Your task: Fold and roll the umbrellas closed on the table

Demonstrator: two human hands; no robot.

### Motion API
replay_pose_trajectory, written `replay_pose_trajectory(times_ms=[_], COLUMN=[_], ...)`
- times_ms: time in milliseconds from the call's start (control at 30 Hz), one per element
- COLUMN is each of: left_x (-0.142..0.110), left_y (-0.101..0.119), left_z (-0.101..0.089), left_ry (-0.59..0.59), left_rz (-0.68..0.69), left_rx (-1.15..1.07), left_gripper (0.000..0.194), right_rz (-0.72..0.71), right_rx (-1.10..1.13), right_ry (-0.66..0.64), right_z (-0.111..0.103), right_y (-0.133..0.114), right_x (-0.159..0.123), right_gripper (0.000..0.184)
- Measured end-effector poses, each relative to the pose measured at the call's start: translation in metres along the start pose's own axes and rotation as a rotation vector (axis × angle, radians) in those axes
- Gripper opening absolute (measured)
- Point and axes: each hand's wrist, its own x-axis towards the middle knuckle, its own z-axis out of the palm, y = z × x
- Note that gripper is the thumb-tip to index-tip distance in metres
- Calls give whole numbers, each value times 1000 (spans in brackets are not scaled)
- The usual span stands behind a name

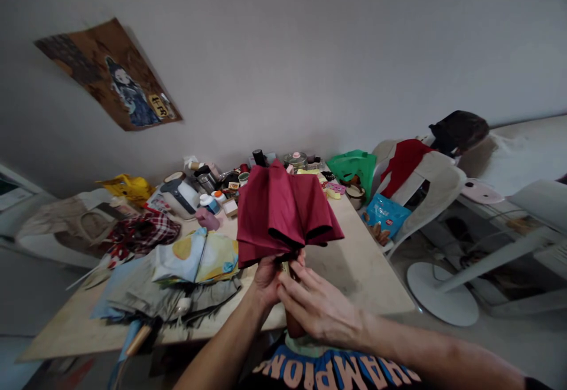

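A dark red umbrella, loosely collapsed with its cloth hanging in folds, is held up in front of me over the near part of the table. My left hand is closed around it just under the hem. My right hand wraps the shaft and handle slightly lower, its fingers close to the left ones. Part of a brown handle shows beneath the right hand. To the left lie other loosely folded umbrellas: a grey one and a yellow and light blue one.
The wooden table ends near my body. At its back stand an electric kettle, several bottles and a glass-lidded pot. A green bag and a white chair with a blue packet are at the right.
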Motion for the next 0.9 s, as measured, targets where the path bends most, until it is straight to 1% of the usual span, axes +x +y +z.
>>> replay_pose_trajectory(times_ms=[100,200,233,267,300,333,400,433,467,500,600,700,767,833,900], left_x=[-2,-6,-7,-9,-11,-12,-14,-14,-14,-14,-12,-9,-9,-9,-10], left_y=[2,3,4,5,6,6,7,7,7,6,4,1,0,-1,-1], left_z=[3,2,2,2,2,2,3,3,3,3,2,3,4,6,6], left_ry=[4,-14,-10,-2,9,20,46,54,56,52,45,68,72,58,31], left_rz=[-12,11,15,23,46,81,174,215,244,258,251,245,262,271,238], left_rx=[-77,-98,-101,-102,-103,-102,-104,-106,-106,-98,-20,54,59,64,92], left_gripper=[25,31,31,31,29,28,24,23,22,22,19,14,15,14,15], right_rz=[-44,-107,-102,-70,-7,91,321,418,490,531,557,574,573,575,596], right_rx=[13,153,206,241,255,246,179,139,101,70,49,107,141,160,173], right_ry=[39,37,61,121,211,324,535,598,627,634,624,619,614,629,649], right_z=[-1,-6,-9,-13,-17,-20,-27,-30,-32,-34,-35,-31,-28,-26,-27], right_y=[-4,-1,1,4,8,12,22,26,31,35,45,49,51,52,52], right_x=[1,-1,-3,-5,-7,-9,-9,-7,-4,-1,8,12,11,10,9], right_gripper=[32,28,27,26,27,30,38,42,45,48,50,45,41,37,35])
